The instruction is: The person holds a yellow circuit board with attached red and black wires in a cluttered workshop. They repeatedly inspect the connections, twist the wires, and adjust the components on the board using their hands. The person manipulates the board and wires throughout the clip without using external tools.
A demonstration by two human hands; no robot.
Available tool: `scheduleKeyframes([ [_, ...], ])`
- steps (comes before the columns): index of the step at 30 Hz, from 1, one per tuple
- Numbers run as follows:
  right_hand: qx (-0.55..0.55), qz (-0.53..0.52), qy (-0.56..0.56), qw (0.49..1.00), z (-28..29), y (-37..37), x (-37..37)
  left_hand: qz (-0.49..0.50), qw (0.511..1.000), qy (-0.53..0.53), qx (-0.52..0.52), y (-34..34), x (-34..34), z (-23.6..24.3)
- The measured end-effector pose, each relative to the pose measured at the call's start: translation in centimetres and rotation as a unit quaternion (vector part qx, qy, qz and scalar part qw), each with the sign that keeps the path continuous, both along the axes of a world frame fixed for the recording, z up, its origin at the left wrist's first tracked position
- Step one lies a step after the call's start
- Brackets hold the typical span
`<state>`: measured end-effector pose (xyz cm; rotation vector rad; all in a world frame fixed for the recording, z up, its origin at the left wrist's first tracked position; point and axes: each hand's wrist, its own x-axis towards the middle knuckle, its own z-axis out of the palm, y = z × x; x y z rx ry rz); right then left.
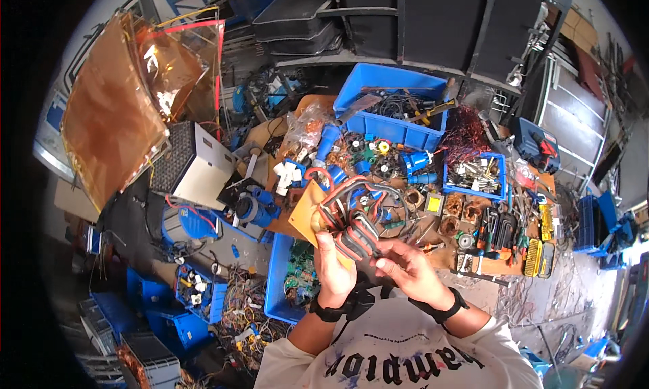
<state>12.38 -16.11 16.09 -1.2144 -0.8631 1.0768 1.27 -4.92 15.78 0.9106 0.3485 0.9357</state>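
A looped bundle of thick red, black and grey cables (358,239) is held up in front of my chest, over the near edge of the workbench. My left hand (333,270) is closed on its left side, thumb upward. Against that same side stands a flat tan plate (307,212) with small holes, also in the left hand's grip. My right hand (411,272) has its fingers curled and pinched at the bundle's lower right, where a cable end seems to lie. The fingertips behind the bundle are hidden.
Behind the bundle, the workbench carries a large blue bin (405,128) of cables, a small blue tray (476,179) of metal parts and hand tools (500,230). Below left stands a blue crate (280,287) of green circuit boards. Wire scraps (253,308) lie on the floor.
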Motion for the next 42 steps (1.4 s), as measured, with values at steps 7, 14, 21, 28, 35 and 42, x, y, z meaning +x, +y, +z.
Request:
scheduleKeyframes([
  [7, -0.024, -0.093, 0.084, 0.992, -1.1, 1.0, -2.0, -0.024, 1.0, -0.011, -0.015, 2.1, 0.4, 0.2],
  [14, -0.002, -0.139, 0.126, 0.982, -0.9, 2.0, -3.4, -0.094, 0.995, 0.017, 0.015, 4.0, -0.6, -0.1],
  [21, 0.018, -0.12, 0.126, 0.984, -1.2, 3.3, -3.8, -0.118, 0.992, 0.038, 0.021, 4.0, -0.9, -0.6],
  [28, -0.004, -0.096, 0.144, 0.985, -0.3, 3.5, -3.5, -0.084, 0.996, 0.019, -0.032, 4.2, -1.0, -1.6],
  [35, -0.047, -0.107, 0.173, 0.978, -1.3, 3.2, -4.1, -0.085, 0.996, 0.032, -0.024, 4.1, -1.4, -2.4],
  [42, 0.017, -0.114, 0.186, 0.976, -1.6, 4.3, -4.8, -0.103, 0.994, 0.038, -0.011, 4.6, -1.9, -1.3],
])
